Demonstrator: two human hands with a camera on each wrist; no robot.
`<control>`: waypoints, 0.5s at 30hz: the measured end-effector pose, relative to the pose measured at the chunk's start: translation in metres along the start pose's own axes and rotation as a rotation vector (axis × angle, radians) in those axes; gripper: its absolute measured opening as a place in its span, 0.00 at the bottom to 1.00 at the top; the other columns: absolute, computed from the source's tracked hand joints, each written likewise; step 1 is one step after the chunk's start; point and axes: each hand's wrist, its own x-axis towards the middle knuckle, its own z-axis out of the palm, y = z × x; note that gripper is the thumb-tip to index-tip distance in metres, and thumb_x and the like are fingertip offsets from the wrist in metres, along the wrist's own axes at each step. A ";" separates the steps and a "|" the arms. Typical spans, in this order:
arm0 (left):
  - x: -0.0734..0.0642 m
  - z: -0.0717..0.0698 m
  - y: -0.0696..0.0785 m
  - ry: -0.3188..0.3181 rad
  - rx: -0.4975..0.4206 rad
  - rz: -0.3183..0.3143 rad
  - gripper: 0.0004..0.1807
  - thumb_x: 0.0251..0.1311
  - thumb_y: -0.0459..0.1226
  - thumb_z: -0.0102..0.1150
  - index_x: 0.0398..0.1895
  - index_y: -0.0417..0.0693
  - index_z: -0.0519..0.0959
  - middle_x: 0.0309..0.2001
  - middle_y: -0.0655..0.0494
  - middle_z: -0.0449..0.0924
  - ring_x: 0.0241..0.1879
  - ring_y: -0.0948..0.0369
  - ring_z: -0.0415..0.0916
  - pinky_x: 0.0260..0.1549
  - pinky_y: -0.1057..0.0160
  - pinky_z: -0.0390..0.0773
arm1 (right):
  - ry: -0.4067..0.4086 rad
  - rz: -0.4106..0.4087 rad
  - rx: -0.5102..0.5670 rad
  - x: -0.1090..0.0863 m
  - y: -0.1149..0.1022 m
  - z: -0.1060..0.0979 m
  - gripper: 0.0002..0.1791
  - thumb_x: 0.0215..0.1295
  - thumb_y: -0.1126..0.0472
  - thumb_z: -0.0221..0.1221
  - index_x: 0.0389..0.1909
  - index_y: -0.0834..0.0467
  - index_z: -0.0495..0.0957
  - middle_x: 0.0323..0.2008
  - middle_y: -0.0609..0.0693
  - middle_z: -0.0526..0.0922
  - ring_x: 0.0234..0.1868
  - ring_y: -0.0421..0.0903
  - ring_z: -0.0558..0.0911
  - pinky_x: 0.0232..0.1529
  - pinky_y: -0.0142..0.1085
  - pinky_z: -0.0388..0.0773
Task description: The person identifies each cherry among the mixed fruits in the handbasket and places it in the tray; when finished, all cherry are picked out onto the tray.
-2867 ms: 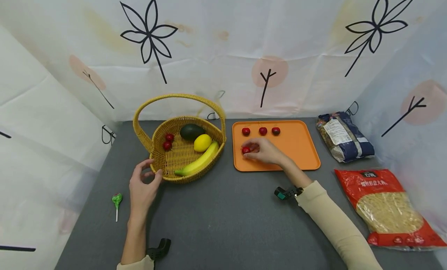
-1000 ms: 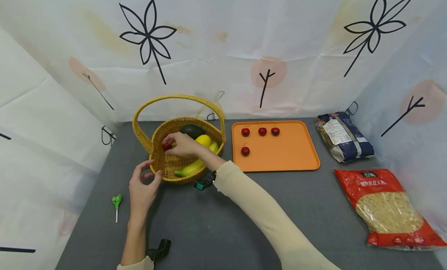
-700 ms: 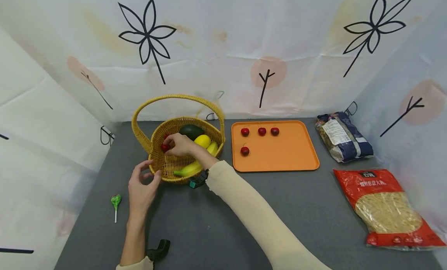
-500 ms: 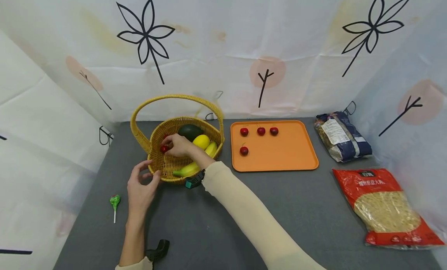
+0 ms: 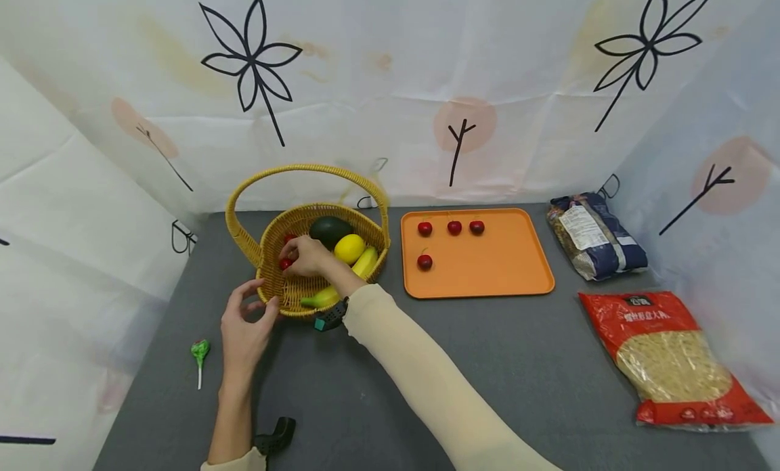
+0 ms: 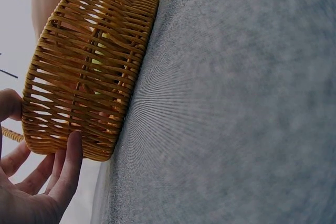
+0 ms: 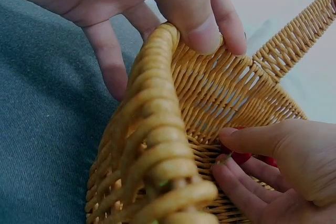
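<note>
My left hand holds the near left rim of the yellow wicker basket; in the right wrist view its thumb lies over the rim, with fingers outside. Reaching inside the basket, my right hand pinches a red cherry between thumb and fingers. That cherry is partly covered by the fingers in the right wrist view. Another cherry sits just behind it. A dark green avocado, a yellow lemon and a banana lie in the basket too, the banana partly behind my right wrist.
An orange tray with several cherries stands right of the basket. Farther right lie a dark blue packet and a red bag of pasta. A green lollipop lies left of my left hand.
My right hand has left a cherry on the tray, moved left into the basket and taken hold of a cherry there, shifting it slightly nearer. My left hand stays at the rim.
</note>
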 end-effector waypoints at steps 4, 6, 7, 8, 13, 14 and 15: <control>-0.001 0.001 0.002 -0.001 0.003 0.002 0.26 0.71 0.34 0.68 0.70 0.42 0.79 0.65 0.40 0.79 0.43 0.80 0.76 0.33 0.83 0.77 | -0.008 -0.037 0.015 -0.004 0.002 -0.005 0.18 0.69 0.61 0.73 0.57 0.56 0.86 0.56 0.54 0.88 0.51 0.47 0.85 0.47 0.29 0.81; -0.001 0.001 0.003 0.000 0.008 -0.001 0.25 0.71 0.35 0.68 0.70 0.43 0.79 0.65 0.41 0.79 0.43 0.80 0.77 0.34 0.82 0.77 | -0.017 -0.063 0.042 -0.007 0.003 -0.010 0.17 0.69 0.61 0.73 0.57 0.57 0.86 0.54 0.55 0.89 0.50 0.47 0.85 0.47 0.29 0.81; -0.001 0.001 0.003 0.000 0.009 -0.003 0.25 0.71 0.35 0.68 0.70 0.43 0.79 0.65 0.42 0.79 0.43 0.80 0.77 0.33 0.82 0.77 | -0.022 -0.078 0.057 -0.009 0.003 -0.013 0.17 0.69 0.61 0.73 0.57 0.57 0.86 0.54 0.55 0.89 0.50 0.47 0.85 0.47 0.29 0.81; -0.001 0.001 0.003 0.000 0.009 -0.005 0.25 0.71 0.35 0.67 0.70 0.43 0.79 0.65 0.42 0.79 0.43 0.80 0.77 0.33 0.81 0.77 | -0.029 -0.094 0.065 -0.011 0.003 -0.017 0.17 0.69 0.61 0.73 0.57 0.57 0.86 0.54 0.55 0.89 0.51 0.47 0.85 0.48 0.29 0.81; -0.001 0.000 0.003 0.004 0.001 -0.014 0.25 0.72 0.35 0.67 0.70 0.44 0.79 0.64 0.45 0.79 0.44 0.79 0.77 0.35 0.81 0.78 | -0.072 -0.210 0.057 -0.024 -0.001 -0.038 0.18 0.72 0.58 0.71 0.60 0.57 0.84 0.57 0.54 0.88 0.59 0.48 0.85 0.56 0.31 0.80; -0.001 0.001 0.003 0.005 0.000 -0.014 0.25 0.71 0.35 0.67 0.70 0.44 0.79 0.64 0.45 0.79 0.45 0.79 0.77 0.36 0.82 0.78 | -0.083 -0.235 0.054 -0.028 -0.002 -0.043 0.19 0.72 0.58 0.71 0.60 0.57 0.84 0.59 0.54 0.87 0.62 0.49 0.84 0.57 0.31 0.80; -0.001 0.001 0.003 0.004 -0.001 -0.016 0.25 0.71 0.34 0.68 0.70 0.44 0.79 0.64 0.44 0.79 0.45 0.79 0.77 0.36 0.82 0.77 | -0.093 -0.259 0.056 -0.032 -0.003 -0.049 0.19 0.73 0.58 0.71 0.61 0.57 0.83 0.60 0.55 0.87 0.63 0.50 0.84 0.57 0.31 0.80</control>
